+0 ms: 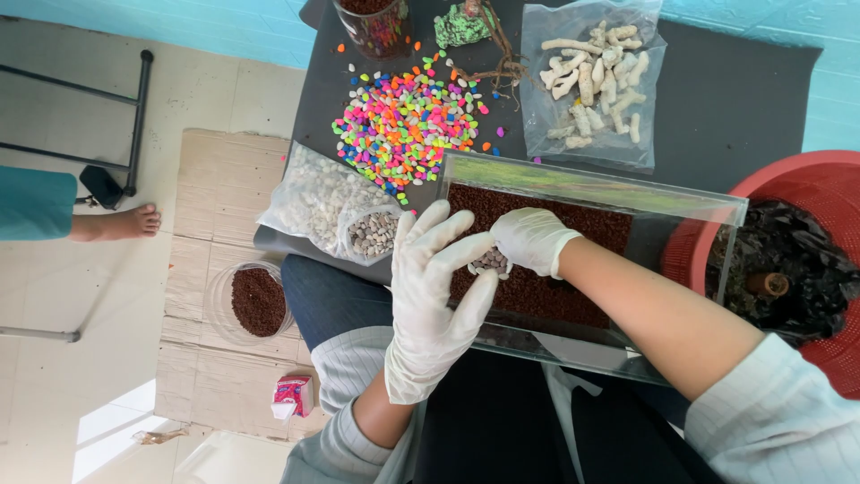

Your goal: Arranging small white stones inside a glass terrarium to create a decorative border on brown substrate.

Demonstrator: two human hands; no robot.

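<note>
Left hand: I see it open, cupped by the pebbles.
Right hand: curled, holding pebbles.
Pebbles: small, hard, loose; scoop underneath.
Place: middle, over glass tank.

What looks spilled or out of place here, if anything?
The bright coloured pebbles lie loose in a scattered heap on the dark mat, strays rolled outward, while the white stones and coral pieces sit in bags. Nothing looks damaged.

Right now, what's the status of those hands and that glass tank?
Both gloved: left hand open, right hand cupping grey pebbles. Both over the tank, floored with brown gravel. Nothing between hands and gravel.
</note>
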